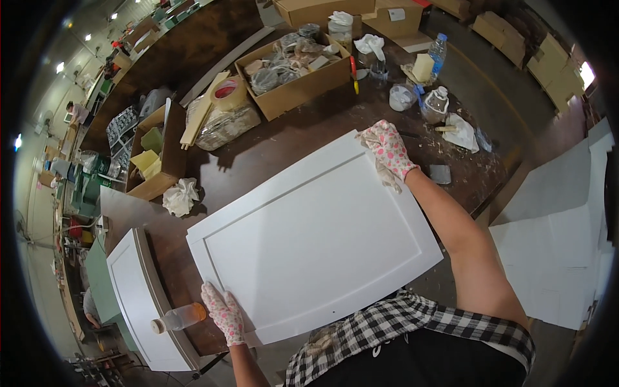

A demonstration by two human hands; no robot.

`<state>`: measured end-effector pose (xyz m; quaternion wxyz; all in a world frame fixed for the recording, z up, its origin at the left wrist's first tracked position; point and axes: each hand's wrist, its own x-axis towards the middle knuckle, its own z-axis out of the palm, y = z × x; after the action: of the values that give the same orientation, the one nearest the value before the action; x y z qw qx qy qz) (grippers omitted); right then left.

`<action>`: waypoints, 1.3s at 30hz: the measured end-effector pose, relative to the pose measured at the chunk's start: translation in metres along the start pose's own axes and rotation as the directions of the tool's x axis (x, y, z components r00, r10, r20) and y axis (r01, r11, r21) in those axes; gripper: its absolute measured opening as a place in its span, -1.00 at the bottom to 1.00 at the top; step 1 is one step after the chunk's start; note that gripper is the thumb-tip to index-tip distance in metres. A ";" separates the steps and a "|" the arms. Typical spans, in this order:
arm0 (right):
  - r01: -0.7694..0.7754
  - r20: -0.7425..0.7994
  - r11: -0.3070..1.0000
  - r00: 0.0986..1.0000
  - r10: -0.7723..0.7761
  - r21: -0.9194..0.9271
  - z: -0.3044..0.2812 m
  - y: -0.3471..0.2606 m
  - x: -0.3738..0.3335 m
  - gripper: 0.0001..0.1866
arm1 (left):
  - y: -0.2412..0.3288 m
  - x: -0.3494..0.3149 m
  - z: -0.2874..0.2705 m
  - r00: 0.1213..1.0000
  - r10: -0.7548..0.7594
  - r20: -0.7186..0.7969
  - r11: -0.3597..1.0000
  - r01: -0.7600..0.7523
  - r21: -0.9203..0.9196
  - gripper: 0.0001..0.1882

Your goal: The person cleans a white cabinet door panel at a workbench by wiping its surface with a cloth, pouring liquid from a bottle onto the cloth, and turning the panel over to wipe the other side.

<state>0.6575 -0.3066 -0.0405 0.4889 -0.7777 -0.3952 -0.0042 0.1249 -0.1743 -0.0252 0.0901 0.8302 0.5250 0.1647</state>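
Note:
A white panel with a recessed middle, like a cabinet door (322,226), lies slanted across the dark table in front of me. My left hand (224,316), in a white glove with pink dots, rests on the panel's lower left edge, fingers stretched out. At the far right corner, my right hand (391,151), in a matching glove, presses a crumpled cloth (387,177) onto the frame; its fingers curl over the cloth. Beside my left hand, a clear bottle (184,317) with an orange bottom lies on its side.
A stack of white panels (145,303) is at the left. Behind stand a small carton (171,155), a carton of wrapped pieces (296,87) and a tape roll (228,95). A crumpled tissue (181,197) lies nearby. Jars, a water bottle (438,55) and a screwdriver (354,74) occupy the far right.

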 end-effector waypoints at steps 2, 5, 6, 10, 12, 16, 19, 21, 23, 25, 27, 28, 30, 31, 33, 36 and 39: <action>0.005 -0.020 0.987 1.000 -0.008 -0.161 -0.011 -0.013 -0.022 -0.90 | -0.001 0.002 0.003 0.998 -0.047 0.042 0.998 0.045 0.048 -0.40; 0.110 0.138 0.963 0.987 -0.078 -0.247 -0.043 -0.020 -0.074 -0.80 | -0.001 -0.001 0.002 0.992 -0.113 0.051 0.992 0.110 0.062 -0.40; 0.102 0.120 0.964 0.990 -0.074 -0.247 -0.052 -0.023 -0.101 -0.78 | -0.002 -0.001 0.000 0.991 -0.121 0.054 0.991 0.117 0.066 -0.40; 0.181 0.273 0.916 0.958 -0.083 -0.358 -0.106 -0.052 -0.201 -0.83 | -0.005 -0.008 -0.007 0.991 -0.128 0.044 0.990 0.125 0.071 -0.40; -0.589 0.206 0.512 0.757 0.620 0.626 -0.123 -0.048 -0.265 -0.86 | -0.001 -0.003 -0.002 0.997 -0.065 0.050 0.996 0.062 0.056 -0.40; -0.445 -0.047 0.773 0.877 0.478 -0.451 -0.164 -0.024 -0.274 -0.80 | 0.002 -0.002 -0.003 0.991 -0.099 0.093 0.994 0.094 0.056 -0.42; -0.167 -0.053 0.877 0.986 0.160 -0.451 -0.167 -0.011 -0.241 -0.68 | -0.011 0.001 0.002 0.999 -0.012 0.029 0.999 0.011 0.042 -0.46; -0.225 -0.109 0.928 0.974 0.201 -0.298 -0.138 -0.055 -0.211 -0.80 | -0.014 0.002 0.004 0.998 -0.032 0.050 0.999 0.031 0.029 -0.46; -0.309 -0.057 0.923 0.951 0.304 -0.231 -0.124 -0.052 -0.225 -0.85 | -0.007 0.004 0.003 0.997 -0.057 0.057 0.998 0.058 0.000 -0.47; -0.242 0.024 0.817 0.954 0.298 -0.522 -0.130 -0.047 -0.237 -0.81 | -0.003 0.007 0.002 0.995 -0.068 0.070 0.998 0.068 -0.004 -0.47; 0.097 0.166 0.550 0.983 0.077 -0.830 -0.159 -0.026 -0.247 -0.77 | -0.010 0.005 0.002 0.998 -0.049 0.036 0.999 0.049 -0.016 -0.46; 0.192 0.184 0.457 0.981 -0.063 -0.868 -0.166 -0.012 -0.252 -0.76 | -0.014 0.005 0.004 0.998 -0.053 0.029 0.999 0.054 -0.008 -0.46; -0.454 -0.234 0.889 0.871 0.432 -0.049 -0.159 -0.028 -0.242 -0.81 | -0.020 0.004 0.003 1.000 0.015 -0.013 0.997 -0.016 -0.070 -0.45; -0.457 -0.149 0.887 0.874 0.462 0.071 -0.158 -0.031 -0.232 -0.81 | -0.020 0.001 0.001 1.000 -0.026 -0.012 0.988 0.024 -0.155 -0.45; -0.506 0.040 0.810 0.854 0.518 0.297 -0.152 -0.041 -0.199 -0.77 | -0.017 0.003 -0.004 0.996 -0.085 0.036 0.954 0.092 -0.285 -0.49; -0.518 0.248 0.682 0.853 0.460 0.516 -0.127 -0.024 -0.164 -0.64 | -0.020 0.014 -0.009 0.985 -0.123 0.121 0.844 0.168 -0.509 -0.53; -0.539 0.353 0.826 0.814 0.461 0.164 -0.108 -0.010 -0.136 -0.64 | -0.025 0.016 -0.008 0.995 -0.053 0.085 0.850 0.089 -0.519 -0.59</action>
<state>0.5989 -0.4702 -0.0296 0.5035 -0.7760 -0.2410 0.2937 0.1078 -0.1492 -0.0230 0.3355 0.7598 0.4876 0.2690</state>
